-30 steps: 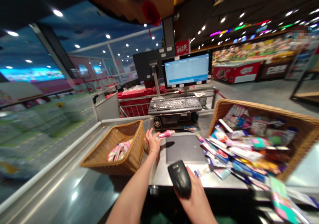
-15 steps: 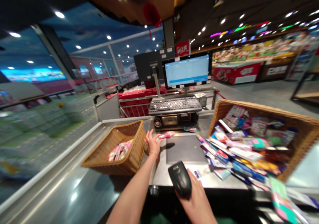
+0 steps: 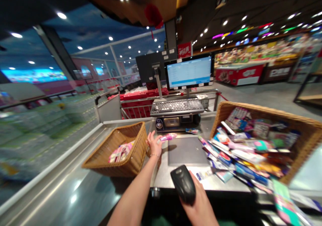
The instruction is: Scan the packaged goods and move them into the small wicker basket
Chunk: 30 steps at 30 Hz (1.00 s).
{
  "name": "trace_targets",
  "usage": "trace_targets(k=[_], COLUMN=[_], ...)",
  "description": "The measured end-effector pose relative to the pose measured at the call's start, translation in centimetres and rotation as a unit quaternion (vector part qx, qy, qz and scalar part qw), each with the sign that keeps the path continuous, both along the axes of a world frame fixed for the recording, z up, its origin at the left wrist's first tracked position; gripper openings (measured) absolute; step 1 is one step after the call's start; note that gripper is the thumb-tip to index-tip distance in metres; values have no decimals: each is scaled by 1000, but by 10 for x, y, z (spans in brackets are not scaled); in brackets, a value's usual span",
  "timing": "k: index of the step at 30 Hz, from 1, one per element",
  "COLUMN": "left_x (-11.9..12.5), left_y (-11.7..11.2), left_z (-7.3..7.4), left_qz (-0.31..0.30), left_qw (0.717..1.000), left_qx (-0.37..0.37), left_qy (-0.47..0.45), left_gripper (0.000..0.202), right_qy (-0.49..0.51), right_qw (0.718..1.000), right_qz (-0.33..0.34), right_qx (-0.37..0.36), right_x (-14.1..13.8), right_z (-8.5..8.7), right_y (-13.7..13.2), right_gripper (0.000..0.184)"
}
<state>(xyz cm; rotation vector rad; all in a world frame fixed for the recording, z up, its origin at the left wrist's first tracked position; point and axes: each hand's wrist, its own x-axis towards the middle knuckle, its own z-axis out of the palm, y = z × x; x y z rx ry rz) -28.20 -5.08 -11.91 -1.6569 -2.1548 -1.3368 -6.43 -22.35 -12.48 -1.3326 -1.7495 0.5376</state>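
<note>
A supermarket checkout counter fills the lower view, its steel surface (image 3: pixel 166 179) running ahead of the person, with a produce-and-freezer aisle (image 3: pixel 238 73) far off to the right. On the right of the surface sits a large wicker basket (image 3: pixel 254 109) heaped with flat, colourful packets (image 3: pixel 251 152), and some spill out onto the steel. On the left sits a smaller wicker basket (image 3: pixel 130 132) holding a few pink packets (image 3: pixel 121 152). Straight ahead stand a checkout monitor (image 3: pixel 188 71) and a keyboard (image 3: pixel 177 107), and between the baskets lies a dark grey mat (image 3: pixel 187 151).

The right hand (image 3: pixel 198 206) has a closed grip around a black handheld barcode scanner (image 3: pixel 183 184), just above the counter's near edge. The left hand (image 3: pixel 154 145), wearing a thin bracelet (image 3: pixel 154 155), has its fingers spread upward. Its thumb side pinches a small pink tube-shaped package (image 3: pixel 168 137), held just above the surface beside the smaller basket.
</note>
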Motion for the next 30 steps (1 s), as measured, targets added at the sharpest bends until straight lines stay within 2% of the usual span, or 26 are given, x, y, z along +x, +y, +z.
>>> trace_targets(k=[4, 14, 30], left_x=[0, -4, -6], left_y=[-1, 0, 3], left_z=[1, 4, 13], left_qz=[1, -2, -14], left_qw=[1000, 1000, 999], left_qx=[3, 12, 40], left_qy=[4, 10, 20], left_gripper=[20, 20, 20], right_qy=[15, 28, 22], right_qw=[1000, 999, 999], right_qz=[3, 22, 26], right_qx=[0, -31, -10], right_x=[1, 6, 8], right_z=[1, 17, 12], right_y=[-1, -6, -8], right_gripper=[56, 52, 53])
